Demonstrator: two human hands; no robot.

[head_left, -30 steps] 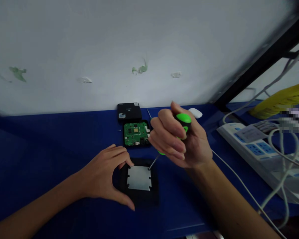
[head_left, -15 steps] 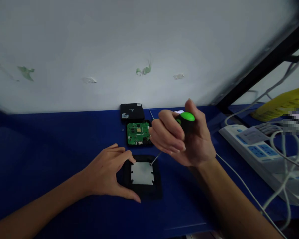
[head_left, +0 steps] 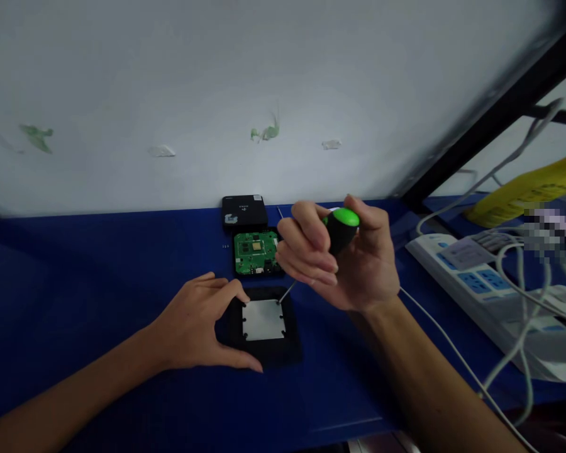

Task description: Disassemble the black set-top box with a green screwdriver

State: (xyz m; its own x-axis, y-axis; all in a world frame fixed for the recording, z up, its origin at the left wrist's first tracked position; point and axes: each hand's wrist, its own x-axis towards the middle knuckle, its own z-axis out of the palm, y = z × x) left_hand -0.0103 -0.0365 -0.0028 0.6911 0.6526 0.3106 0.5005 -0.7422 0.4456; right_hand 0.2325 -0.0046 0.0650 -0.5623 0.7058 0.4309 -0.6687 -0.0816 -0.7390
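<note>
My left hand is spread around the left side of a black plastic cover and holds it against the table, thumb at the near edge and fingers by the far left corner. A silvery metal plate lies in the middle of that cover, with dark notches along its sides. Above and to the right, my right hand is closed around a screwdriver with a black handle and green end cap. Its thin shaft slants down to the plate's far right corner; the screw there is too small to make out.
Behind the cover sits a green circuit board in a black casing, backed by a flat black box. Several tiny screws lie left of the board. White power strips and tangled cables occupy the right, near a yellow object.
The whole view has shifted slightly, so things appear further left. My right fingers and thumb have changed position a little on the handle, while the shaft stays at the same corner.
</note>
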